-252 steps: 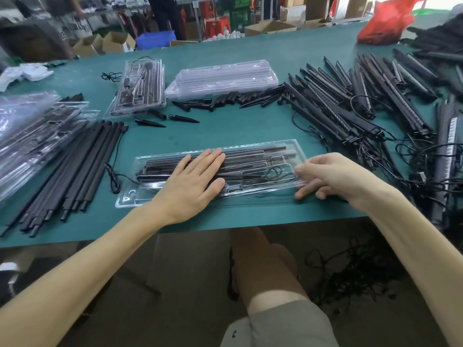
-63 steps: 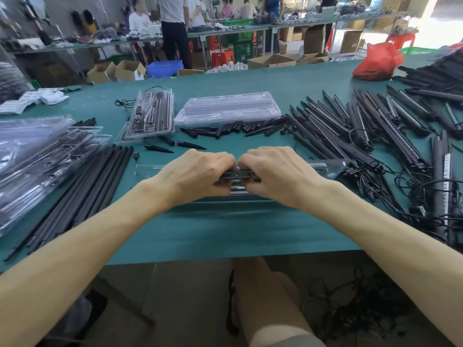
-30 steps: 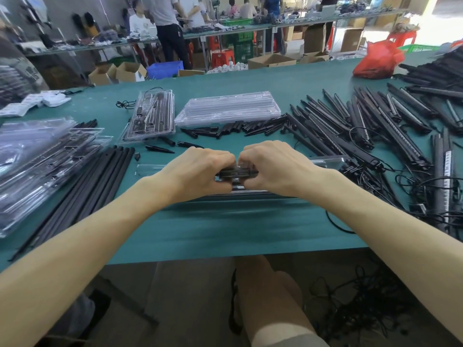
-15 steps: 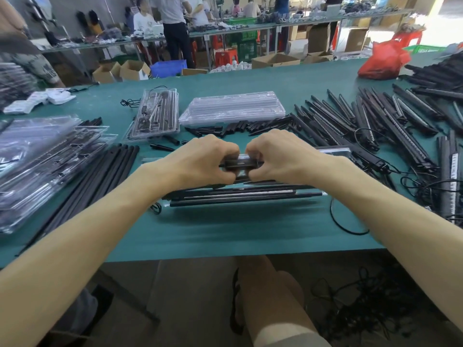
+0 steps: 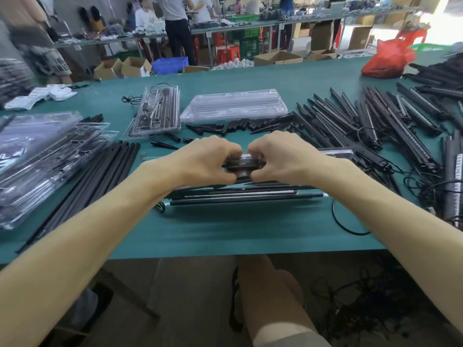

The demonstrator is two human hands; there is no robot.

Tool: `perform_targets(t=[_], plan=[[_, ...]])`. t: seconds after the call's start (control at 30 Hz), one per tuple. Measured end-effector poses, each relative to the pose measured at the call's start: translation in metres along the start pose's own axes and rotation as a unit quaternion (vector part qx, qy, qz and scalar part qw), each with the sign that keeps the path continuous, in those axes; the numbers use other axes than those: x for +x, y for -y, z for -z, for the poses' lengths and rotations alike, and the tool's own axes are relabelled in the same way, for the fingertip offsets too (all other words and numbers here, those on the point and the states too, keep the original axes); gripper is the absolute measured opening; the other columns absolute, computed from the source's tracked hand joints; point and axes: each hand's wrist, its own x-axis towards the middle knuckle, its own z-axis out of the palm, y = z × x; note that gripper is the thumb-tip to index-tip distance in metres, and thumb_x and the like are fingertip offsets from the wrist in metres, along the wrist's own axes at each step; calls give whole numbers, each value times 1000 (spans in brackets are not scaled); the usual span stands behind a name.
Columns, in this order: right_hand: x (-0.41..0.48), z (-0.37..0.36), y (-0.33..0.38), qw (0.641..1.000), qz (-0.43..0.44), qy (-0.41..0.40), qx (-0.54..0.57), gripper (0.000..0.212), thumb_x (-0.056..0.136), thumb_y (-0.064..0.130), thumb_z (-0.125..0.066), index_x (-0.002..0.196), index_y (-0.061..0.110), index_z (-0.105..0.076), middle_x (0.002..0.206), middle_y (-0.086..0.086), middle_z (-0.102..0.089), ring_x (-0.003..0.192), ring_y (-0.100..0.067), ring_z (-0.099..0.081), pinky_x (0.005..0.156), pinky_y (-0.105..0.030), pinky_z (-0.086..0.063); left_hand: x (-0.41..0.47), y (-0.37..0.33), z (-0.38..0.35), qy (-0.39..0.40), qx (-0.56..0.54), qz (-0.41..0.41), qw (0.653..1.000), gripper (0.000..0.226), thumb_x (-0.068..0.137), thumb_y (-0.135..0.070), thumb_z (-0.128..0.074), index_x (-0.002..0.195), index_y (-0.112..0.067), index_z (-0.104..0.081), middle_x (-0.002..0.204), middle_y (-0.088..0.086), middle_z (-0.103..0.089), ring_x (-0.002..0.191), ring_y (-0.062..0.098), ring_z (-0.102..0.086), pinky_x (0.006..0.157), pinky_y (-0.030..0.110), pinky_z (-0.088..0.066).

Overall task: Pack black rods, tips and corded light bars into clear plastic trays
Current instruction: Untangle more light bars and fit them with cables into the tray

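clear plastic tray packed with black rods: long axis left to right, tilted at the green surface's near side. my left hand and right hand grip its middle, fingers curled.

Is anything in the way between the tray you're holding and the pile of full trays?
Yes. Loose black rods lie on the table between the pile and the tray that the left hand and right hand grip.
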Motion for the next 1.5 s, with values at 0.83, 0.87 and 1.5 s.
perform_targets(t=[0.83,0.87,1.5], plan=[[-69,0,1,980,-111,164,-23,50,84,56,-70,125,28,-59,118,7,-59,105,-19,-57,84,-35,-47,-56,3,-35,17,141,-26,990,45,100,-28,-57,142,-36,-46,139,-16,-54,118,14,-58,89,36,-49],[-71,0,-1,978,-106,178,2,63,78,64,-72,127,28,-57,119,8,-58,106,-16,-55,89,-36,-47,-59,6,-38,11,150,-29,988,44,102,-27,-53,144,-37,-47,138,-15,-58,122,15,-57,92,37,-49],[-100,-19,-48,856,-195,225,423,66,75,70,-75,103,10,-74,94,-19,-70,80,-25,-53,75,-39,-40,-67,58,-37,-267,207,-146,930,45,90,0,-59,134,-7,-63,140,4,-61,132,21,-56,106,46,-47]])
